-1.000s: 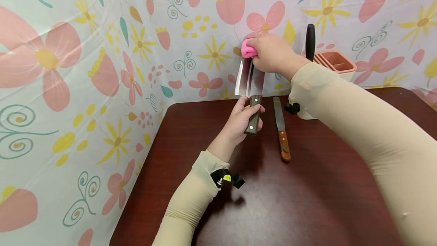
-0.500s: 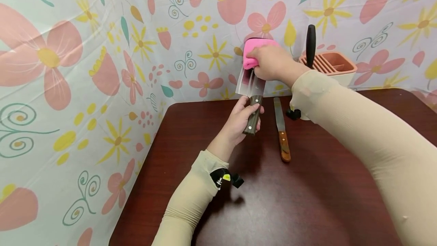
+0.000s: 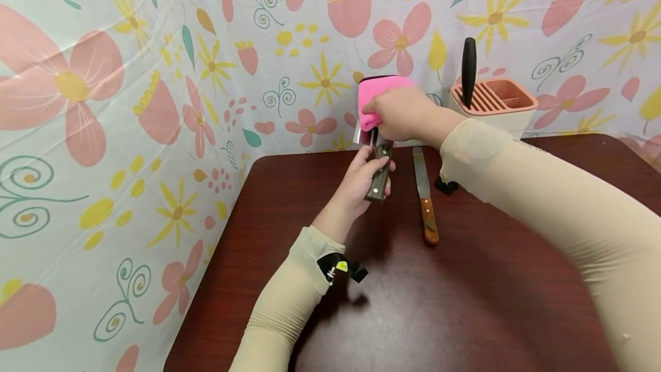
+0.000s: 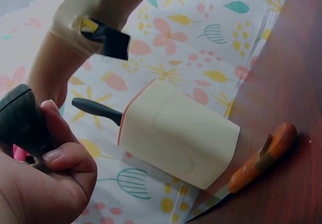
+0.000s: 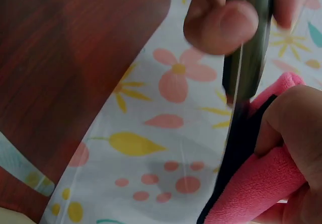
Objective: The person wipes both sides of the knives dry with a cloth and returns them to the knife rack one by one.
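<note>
My left hand (image 3: 356, 183) grips the dark brown riveted handle of a cleaver (image 3: 379, 181), its broad steel blade pointing up and away over the table's far edge. My right hand (image 3: 405, 112) pinches a folded pink cloth (image 3: 381, 86) around the blade, covering most of it; a strip of bare steel shows at the lower left. In the right wrist view, the cloth (image 5: 254, 196) has a dark edge and lies along the blade just beyond the handle (image 5: 249, 53). The left wrist view shows the handle's butt (image 4: 22, 118) inside the curled left fingers.
A palette knife (image 3: 427, 217) with an orange-brown wooden handle and rounded blade tip lies on the dark red table (image 3: 465, 280). Behind my right forearm stands a cream and orange knife holder (image 3: 496, 105), a black handle (image 3: 469, 70) sticking up from it. Flowered cloth (image 3: 206, 119) hangs behind.
My right hand with the pink cloth has slid down the blade toward the handle, and more of the cloth shows. The left hand keeps its grip, with the cleaver shifted only slightly.
</note>
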Action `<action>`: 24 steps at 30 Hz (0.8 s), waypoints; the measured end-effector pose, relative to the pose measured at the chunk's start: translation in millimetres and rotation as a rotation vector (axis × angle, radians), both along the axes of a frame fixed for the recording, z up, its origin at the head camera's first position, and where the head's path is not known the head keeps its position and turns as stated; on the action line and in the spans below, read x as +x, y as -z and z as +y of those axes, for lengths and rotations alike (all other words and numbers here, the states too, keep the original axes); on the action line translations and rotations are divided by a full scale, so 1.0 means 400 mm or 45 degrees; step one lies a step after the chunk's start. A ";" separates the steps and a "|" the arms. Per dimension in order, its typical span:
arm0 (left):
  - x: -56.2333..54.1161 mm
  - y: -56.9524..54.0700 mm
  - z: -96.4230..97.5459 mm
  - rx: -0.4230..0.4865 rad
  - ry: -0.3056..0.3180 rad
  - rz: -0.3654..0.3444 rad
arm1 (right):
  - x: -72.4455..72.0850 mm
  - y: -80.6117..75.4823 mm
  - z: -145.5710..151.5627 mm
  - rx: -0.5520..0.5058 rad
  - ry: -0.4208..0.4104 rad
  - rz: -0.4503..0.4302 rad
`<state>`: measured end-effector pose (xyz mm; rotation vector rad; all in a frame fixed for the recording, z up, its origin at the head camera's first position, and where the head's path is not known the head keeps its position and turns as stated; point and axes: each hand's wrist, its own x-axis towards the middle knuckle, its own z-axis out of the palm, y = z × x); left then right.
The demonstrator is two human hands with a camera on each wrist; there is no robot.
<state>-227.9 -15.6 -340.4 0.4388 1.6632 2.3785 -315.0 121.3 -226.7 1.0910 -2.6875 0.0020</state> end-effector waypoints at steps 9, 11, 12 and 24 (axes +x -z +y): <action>-0.009 0.006 -0.004 0.029 -0.016 -0.008 | 0.045 -0.003 -0.005 -0.021 -0.068 -0.113; -0.009 0.007 -0.004 0.034 -0.016 -0.012 | 0.052 -0.005 -0.003 -0.025 -0.104 -0.137; -0.009 0.007 -0.004 0.035 -0.015 -0.014 | 0.057 -0.007 -0.003 -0.027 -0.119 -0.157; -0.009 0.012 -0.002 0.006 -0.045 0.019 | 0.111 -0.026 0.025 -0.078 -0.263 -0.313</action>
